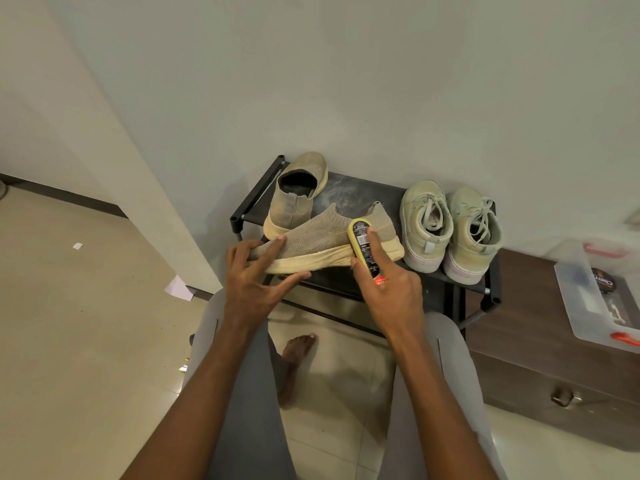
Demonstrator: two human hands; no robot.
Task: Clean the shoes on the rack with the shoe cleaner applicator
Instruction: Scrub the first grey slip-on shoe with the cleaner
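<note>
dim warm indoor light | soft shadows | wide-angle edge distortion

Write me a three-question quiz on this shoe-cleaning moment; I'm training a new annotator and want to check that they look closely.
1. True or false: the right hand holds the shoe cleaner applicator against the sole of the knit slip-on shoe.
2. Which hand steadies that shoe at its toe end? A) left hand B) right hand C) neither
3. Fill in: the pair of lace-up sneakers stands at the ____ end of the shoe rack, as the person sees it.

Key: 1 true; 2 A; 3 right.
</note>
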